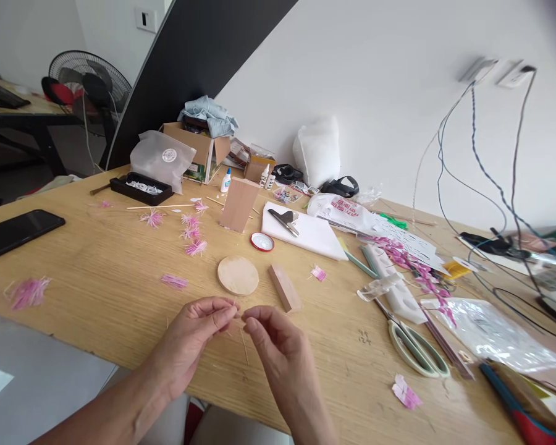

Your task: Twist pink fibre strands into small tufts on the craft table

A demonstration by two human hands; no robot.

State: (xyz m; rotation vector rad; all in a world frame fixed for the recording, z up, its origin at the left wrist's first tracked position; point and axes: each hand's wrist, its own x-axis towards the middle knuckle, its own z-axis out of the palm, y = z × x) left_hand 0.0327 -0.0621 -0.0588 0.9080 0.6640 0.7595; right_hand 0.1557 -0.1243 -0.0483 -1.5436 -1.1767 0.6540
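Observation:
Above the near part of the table, my left hand (192, 337) and my right hand (280, 349) face each other, fingertips almost touching. Thumb and forefinger of each are pinched together. A thin straw-coloured strand (245, 347) hangs down between them; its upper end is lost at the fingertips, so which hand grips it is hard to see. Just beyond the fingers lies a round wooden disc (238, 275), with a wooden block (284, 288) to its right. A flat bundle of pink fibres (173, 281) rests left of the disc.
Scissors (417, 349) and a white power strip (393, 284) lie to the right. An upright wooden board (239, 205), a red-rimmed lid (262, 241) and a clipped white pad (306, 232) stand farther back. Pink tassels (191, 227) are scattered leftward, near a black phone (21, 232).

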